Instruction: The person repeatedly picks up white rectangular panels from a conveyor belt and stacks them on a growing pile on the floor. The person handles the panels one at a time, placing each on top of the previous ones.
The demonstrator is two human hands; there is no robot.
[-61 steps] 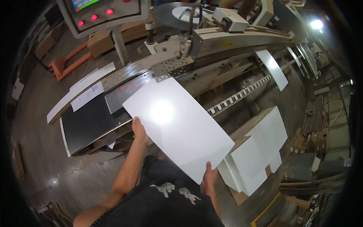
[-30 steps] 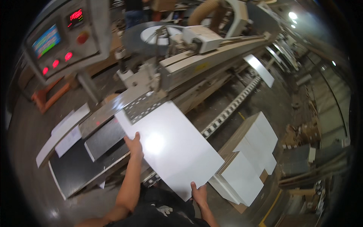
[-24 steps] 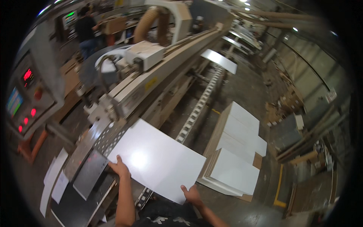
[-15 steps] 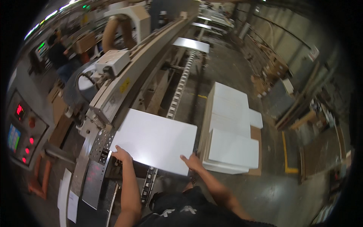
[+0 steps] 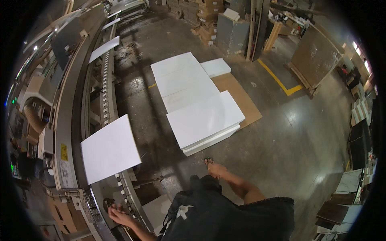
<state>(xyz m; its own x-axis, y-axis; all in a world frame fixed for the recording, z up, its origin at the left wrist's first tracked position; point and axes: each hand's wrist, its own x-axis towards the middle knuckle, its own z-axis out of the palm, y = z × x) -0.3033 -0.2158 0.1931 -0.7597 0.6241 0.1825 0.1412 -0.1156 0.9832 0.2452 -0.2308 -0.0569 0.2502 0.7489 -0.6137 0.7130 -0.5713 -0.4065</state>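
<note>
My left hand (image 5: 119,215) is at the lower left, over the near end of the machine bed. Its fingers are spread and hold nothing, close to a small dark round part (image 5: 107,202). Beyond it a white rectangular panel (image 5: 110,149) lies flat on the machine's chain conveyor (image 5: 106,90), its left edge along the long machine beam; neither hand touches it. My right hand (image 5: 217,170) hangs low before my body, over the floor near the white panel stack (image 5: 205,118). Its fingers are not clear, and a sandalled foot shows just past it.
More white panels (image 5: 105,49) lie farther along the conveyor. The stack stands right of the line, with a brown cardboard sheet (image 5: 241,100) beside it. A yellow floor line (image 5: 277,80) and a large leaning board (image 5: 315,56) are at far right. Boxes (image 5: 209,16) stand behind.
Both hands have let go of the white panel, which now lies farther along the conveyor. The view has swung right toward the stack, and my right hand has dropped near my body.
</note>
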